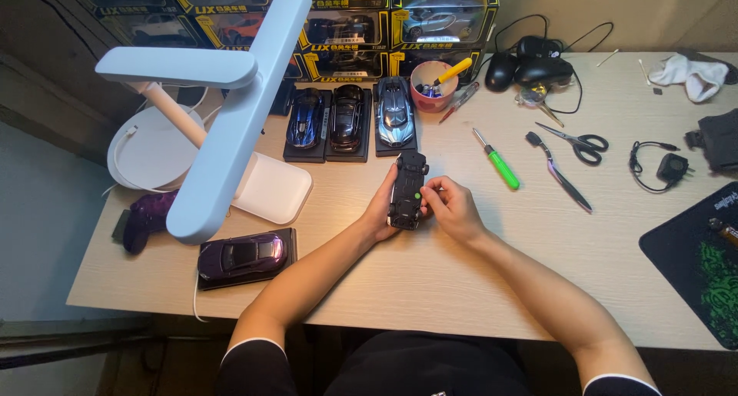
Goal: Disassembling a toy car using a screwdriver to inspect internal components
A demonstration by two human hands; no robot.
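Note:
A black toy car [407, 188] lies upside down in my hands above the middle of the wooden desk [477, 273]. My left hand [380, 211] cups its left side from below. From the right, the fingertips of my right hand [450, 207] press on the car's underside near its rear end. A green-handled screwdriver [496, 161] lies on the desk just right of my hands.
Three model cars on black bases [350, 123] stand behind my hands, with boxed cars stacked further back. A purple model car [242, 256] sits at front left under a white desk lamp [231, 111]. Scissors [578, 142], tweezers [560, 173], a pink cup [432, 87], computer mice and a mousepad [696, 261] lie to the right.

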